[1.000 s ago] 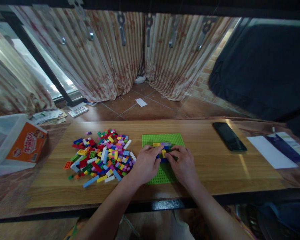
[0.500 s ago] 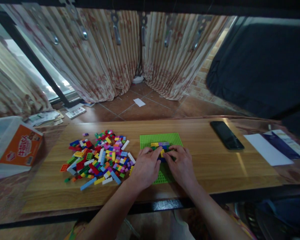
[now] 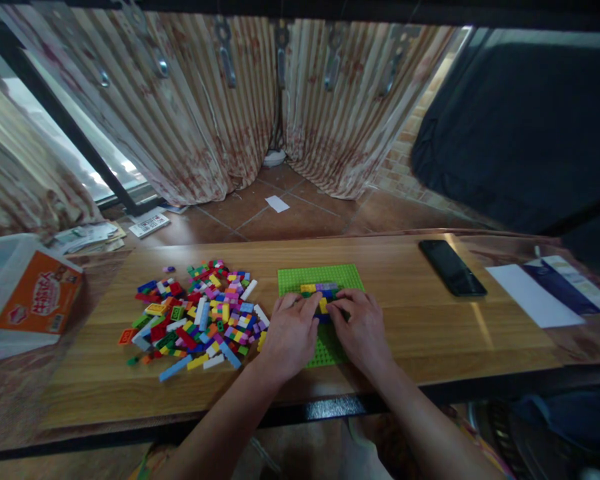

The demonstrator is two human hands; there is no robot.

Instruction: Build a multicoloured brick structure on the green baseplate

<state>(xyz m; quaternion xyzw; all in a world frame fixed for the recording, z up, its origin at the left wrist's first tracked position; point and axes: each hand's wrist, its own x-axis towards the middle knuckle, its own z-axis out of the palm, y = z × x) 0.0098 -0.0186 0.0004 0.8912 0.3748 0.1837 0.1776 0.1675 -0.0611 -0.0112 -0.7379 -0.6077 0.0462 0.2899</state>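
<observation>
A green studded baseplate [image 3: 325,357] lies on the wooden table, carrying low rows of joined toy building bricks [image 3: 320,288] in yellow, purple, blue and green. My left hand [image 3: 291,333] rests over the left end of the rows, fingers closed against the bricks. From the other side my right hand [image 3: 363,327] comes in with thumb and fingers bent together at a yellow brick [image 3: 323,306]. That yellow brick shows in the gap between both hands, above a dark blue one. My fingers partly cover the rows, so the exact contact is hard to see.
A loose heap of coloured bricks [image 3: 200,320] spreads left of the baseplate. On the right of the table [image 3: 405,353] lie a black phone [image 3: 453,268] and a white paper [image 3: 533,297]. A clear tub with an orange label [image 3: 40,293] stands at the far left.
Both hands stay at the same bricks with hardly any finger movement. The whole view has shifted slightly.
</observation>
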